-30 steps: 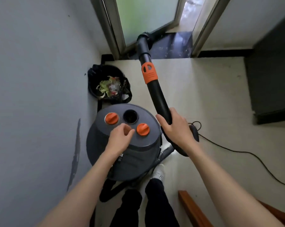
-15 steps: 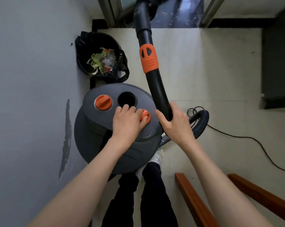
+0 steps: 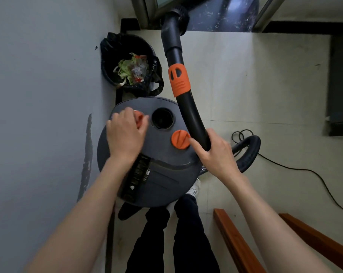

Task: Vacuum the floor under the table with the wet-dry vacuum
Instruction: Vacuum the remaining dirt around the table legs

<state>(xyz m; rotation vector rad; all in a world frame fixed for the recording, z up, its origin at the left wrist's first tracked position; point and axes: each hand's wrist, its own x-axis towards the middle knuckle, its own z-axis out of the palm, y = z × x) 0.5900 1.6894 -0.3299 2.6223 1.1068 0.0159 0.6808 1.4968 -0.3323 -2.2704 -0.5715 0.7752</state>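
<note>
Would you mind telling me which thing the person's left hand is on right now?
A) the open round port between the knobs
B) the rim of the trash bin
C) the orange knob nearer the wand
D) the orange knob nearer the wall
D: the left hand has its fingers curled over the orange knob nearer the wall on the vacuum's lid, while the other knob sits uncovered.

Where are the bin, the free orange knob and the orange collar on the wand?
bin (image 3: pixel 107 62): head view, left rim.
orange knob (image 3: pixel 180 139): head view, middle of its top.
orange collar (image 3: pixel 179 79): head view, middle of the sleeve.
</note>
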